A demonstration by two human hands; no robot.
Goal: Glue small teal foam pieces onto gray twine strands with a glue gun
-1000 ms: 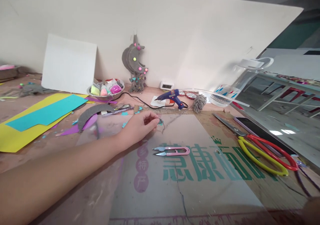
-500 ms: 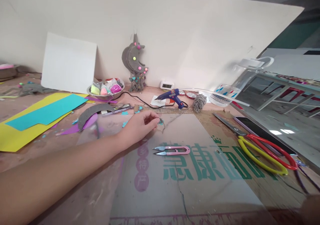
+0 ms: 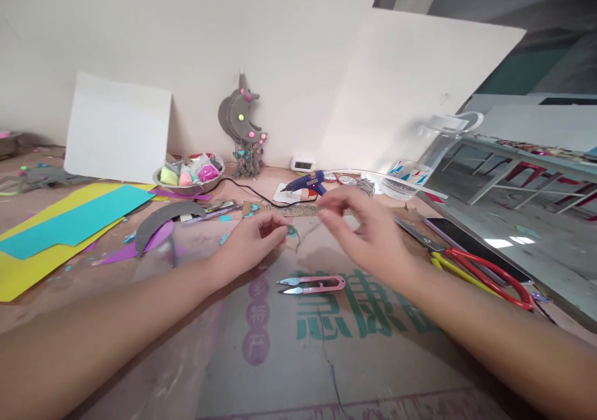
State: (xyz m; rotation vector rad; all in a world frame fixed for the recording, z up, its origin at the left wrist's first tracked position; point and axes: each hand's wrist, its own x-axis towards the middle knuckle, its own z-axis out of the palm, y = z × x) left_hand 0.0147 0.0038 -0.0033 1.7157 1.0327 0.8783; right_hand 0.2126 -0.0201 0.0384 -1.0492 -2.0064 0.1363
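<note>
My left hand is closed, thumb and fingers pinching grey yarn beside a small teal piece. From there the yarn trails off to the right. Over the right part of the mat, my right hand hovers, a little blurred, with thumb and fingers apart and nothing visible between them. Pink-handled thread snips lie below and between both hands on the translucent sheet. A loose dark thread rests nearer to me.
A blue glue gun stands behind the hands, its cord running left. Large scissors and a phone lie at right. At left are a grey felt crescent, coloured sheets and a metal bowl. A moon ornament hangs on the wall.
My right hand has come in from the lower right corner to beside the left hand. The left hand keeps its pinch on the yarn. The view has shifted slightly.
</note>
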